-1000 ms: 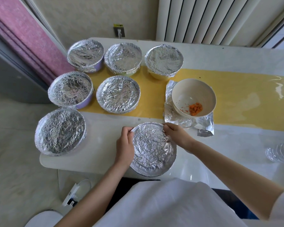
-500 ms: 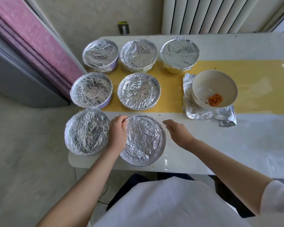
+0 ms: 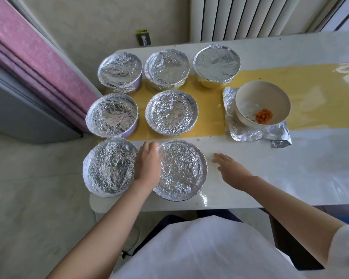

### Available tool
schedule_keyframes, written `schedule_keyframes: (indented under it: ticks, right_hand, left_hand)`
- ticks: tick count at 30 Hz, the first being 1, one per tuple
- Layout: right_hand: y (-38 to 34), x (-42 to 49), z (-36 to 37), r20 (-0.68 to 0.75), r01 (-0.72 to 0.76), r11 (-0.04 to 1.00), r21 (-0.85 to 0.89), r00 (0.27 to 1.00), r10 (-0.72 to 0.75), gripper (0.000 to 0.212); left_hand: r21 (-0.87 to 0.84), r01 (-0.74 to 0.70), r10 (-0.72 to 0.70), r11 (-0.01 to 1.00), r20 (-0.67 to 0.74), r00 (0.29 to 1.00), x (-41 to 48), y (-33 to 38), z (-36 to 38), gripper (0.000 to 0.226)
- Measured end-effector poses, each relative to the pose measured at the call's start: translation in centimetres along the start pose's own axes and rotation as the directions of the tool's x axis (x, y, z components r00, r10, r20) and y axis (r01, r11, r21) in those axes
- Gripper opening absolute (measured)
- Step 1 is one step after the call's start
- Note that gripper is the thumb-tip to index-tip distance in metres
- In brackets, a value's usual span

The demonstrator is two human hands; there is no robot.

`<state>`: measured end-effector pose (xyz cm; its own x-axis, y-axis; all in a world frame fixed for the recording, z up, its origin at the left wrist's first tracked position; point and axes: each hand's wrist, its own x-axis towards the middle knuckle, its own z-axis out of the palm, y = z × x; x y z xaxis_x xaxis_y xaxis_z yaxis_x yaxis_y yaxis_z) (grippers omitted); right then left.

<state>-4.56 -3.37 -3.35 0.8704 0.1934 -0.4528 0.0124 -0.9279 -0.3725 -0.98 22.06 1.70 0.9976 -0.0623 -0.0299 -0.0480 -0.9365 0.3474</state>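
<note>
Stock: I am counting eight foil-covered dishes (image 3: 171, 112). The left hand (image 3: 148, 164) is gripping the near dish (image 3: 181, 170) by its left rim, fingers curled, at the front edge of the counter (image 3: 290, 168). The right hand (image 3: 233, 170), on that rim a second ago, is now holding just clear of it, fingers loosely spread. One uncovered bowl (image 3: 250, 97) is sitting on one foil sheet (image 3: 248, 134). The socket label (image 3: 142, 31) is showing too small to read.
</note>
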Motion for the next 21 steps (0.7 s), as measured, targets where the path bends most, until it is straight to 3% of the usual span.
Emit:
schedule_keyframes:
  ticks: [3,7,8,10,13,17,21]
  right_hand:
    - [1.2,-0.2,-1.6,0.025,-0.107,0.974,0.197,0.994,0.104,0.035]
    - [4.0,-0.8,-4.3,-0.091,-0.221,0.889,0.400,0.956,0.279,0.030]
    - [4.7,-0.9,-5.2,-0.121,-0.243,0.828,0.505,0.930,0.347,0.029]
    - [6.0,-1.3,-6.9,-0.085,-0.264,0.604,0.752,0.870,0.486,0.028]
    - [8.2,-2.1,-9.4,0.016,-0.248,0.320,0.914,0.812,0.583,0.039]
    - [10.3,-1.9,-12.0,0.038,-0.234,0.244,0.941,0.789,0.613,0.056]
    - [11.2,-0.6,-13.7,0.097,-0.294,0.256,0.921,0.809,0.579,0.052]
  left_hand:
    - [0.172,-0.064,0.068,0.983,-0.021,0.997,0.3,0.2,-0.4,0.029]
    - [0.232,-0.289,0.326,0.929,-0.145,0.934,1.2,2.8,-0.7,0.037]
    - [0.224,-0.340,0.379,0.913,-0.161,0.911,1.4,4.0,-0.6,0.037]
    - [0.197,-0.411,0.446,0.890,-0.189,0.875,2.1,6.5,-0.1,0.038]
    - [0.129,-0.488,0.504,0.863,-0.176,0.845,3.6,10.4,1.5,0.035]
    - [0.007,-0.456,0.456,0.890,0.024,0.890,5.8,14.6,4.5,0.033]
    - [-0.050,-0.216,0.221,0.975,0.276,0.935,7.8,17.2,7.4,0.031]
